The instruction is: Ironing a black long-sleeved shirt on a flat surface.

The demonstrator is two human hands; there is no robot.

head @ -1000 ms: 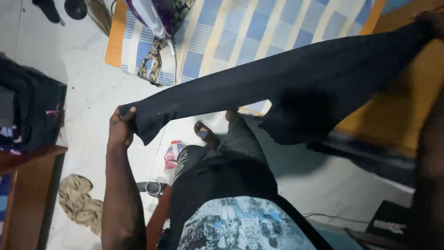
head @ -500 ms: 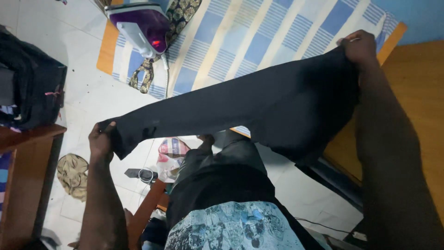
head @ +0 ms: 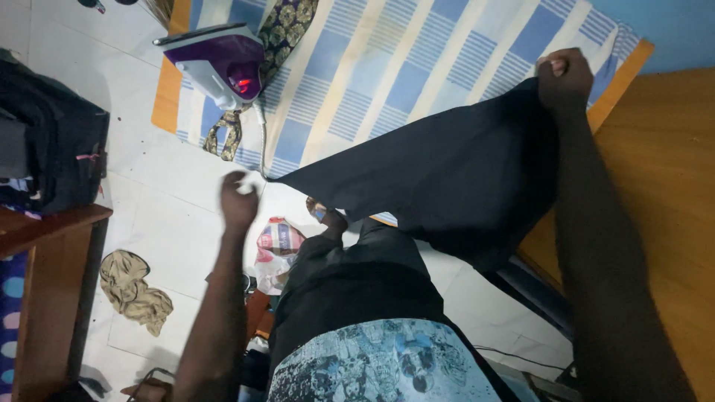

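Right hand (head: 564, 77) raised at far right, grip clenched tight on the top edge of a dark garment (head: 447, 175). Garment hanging from that fist and slanting down leftward to a loose point near the middle of the scene, in front of the striped blue and white cloth (head: 387, 74) spread on the floor. Left hand (head: 238, 199) at centre left, blurred, just left of the garment's loose tip and apart from it; grip empty, fingers curled, exact opening hard to tell through the blur. Purple and white iron (head: 216, 63) lying on the far left edge of the striped cloth, red light glowing. Pile of dark clothes (head: 52, 149) on a wooden worktop (head: 45, 253) at left. Crumpled tan cloth (head: 134, 290) on the white floor nearby.
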